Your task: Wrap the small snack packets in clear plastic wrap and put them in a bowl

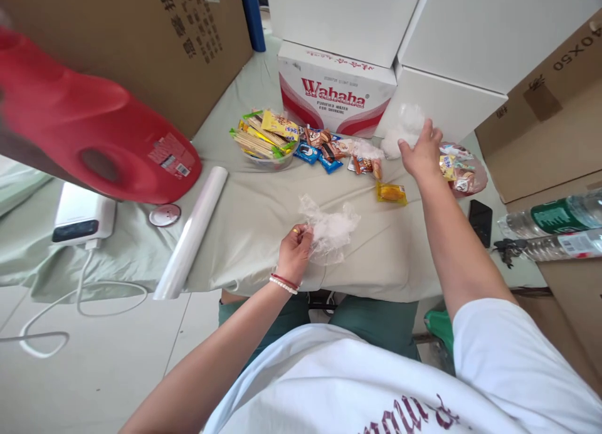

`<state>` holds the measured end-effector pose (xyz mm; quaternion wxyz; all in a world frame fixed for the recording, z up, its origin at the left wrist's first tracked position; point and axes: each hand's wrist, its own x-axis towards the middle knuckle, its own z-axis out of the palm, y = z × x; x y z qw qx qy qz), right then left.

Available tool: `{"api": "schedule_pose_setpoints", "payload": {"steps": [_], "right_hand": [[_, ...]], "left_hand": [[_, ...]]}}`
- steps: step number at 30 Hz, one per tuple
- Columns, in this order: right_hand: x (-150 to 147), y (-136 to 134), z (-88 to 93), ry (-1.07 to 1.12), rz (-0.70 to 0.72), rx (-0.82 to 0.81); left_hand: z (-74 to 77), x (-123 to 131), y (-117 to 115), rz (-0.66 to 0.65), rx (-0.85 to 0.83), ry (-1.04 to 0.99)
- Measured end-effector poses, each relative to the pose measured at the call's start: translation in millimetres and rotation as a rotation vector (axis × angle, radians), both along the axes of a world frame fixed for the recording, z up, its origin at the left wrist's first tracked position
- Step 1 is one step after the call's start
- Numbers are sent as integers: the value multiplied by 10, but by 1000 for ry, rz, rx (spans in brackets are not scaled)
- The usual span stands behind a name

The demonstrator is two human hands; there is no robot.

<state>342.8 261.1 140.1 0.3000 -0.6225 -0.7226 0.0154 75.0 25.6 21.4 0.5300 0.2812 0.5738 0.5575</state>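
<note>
My left hand (pixel 294 253) pinches a crumpled clear plastic bag (pixel 332 228) lying on the pale cloth-covered table (pixel 249 227). My right hand (pixel 422 152) reaches far forward, fingers curled around another crumpled clear bag (pixel 405 123) beside a pile of wrapped snacks (pixel 335 152). A small yellow snack packet (pixel 391 193) lies between the two hands.
A clear bowl of snack packets (pixel 264 139) sits at the back, a Wahaha carton (pixel 335 95) behind it. A roll of plastic film (pixel 192 231), a red jug (pixel 89 133), a power bank (pixel 84 213), a black phone (pixel 480 221), a bowl of candy (pixel 463 169) and lying bottles (pixel 555 227) surround it.
</note>
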Motion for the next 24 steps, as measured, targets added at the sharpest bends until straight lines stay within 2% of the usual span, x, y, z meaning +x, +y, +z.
{"api": "schedule_pose_setpoints", "payload": {"steps": [2,5,6,7,8,11,14,20,24], "right_hand": [[-213,-115,-43,74,177,-109],[-537,-668,-289,80,734,-339],[-624,-876,-396,51,863,-419],[-693,-1064,-502,35,924,-480],[-743,-1219,-599,39,928,-525],[-750,-1452,-777,210,752,-611],[-568,-1435,-774,494,558,-677],[-209,-1249,-642,1080,64,-582],[-94,-1133,-623,1278,-69,-371]], "left_hand": [[-2,7,-3,30,-4,-27],[8,-4,-6,71,-5,-88],[15,-18,-9,74,-5,-106],[24,-36,-15,64,-7,-119],[34,-58,-24,39,-12,-127],[60,-139,-66,-102,-28,-118],[59,-222,-113,-222,-51,-89],[44,-299,-157,-157,-84,-45],[94,-315,-184,-161,-40,-1]]}}
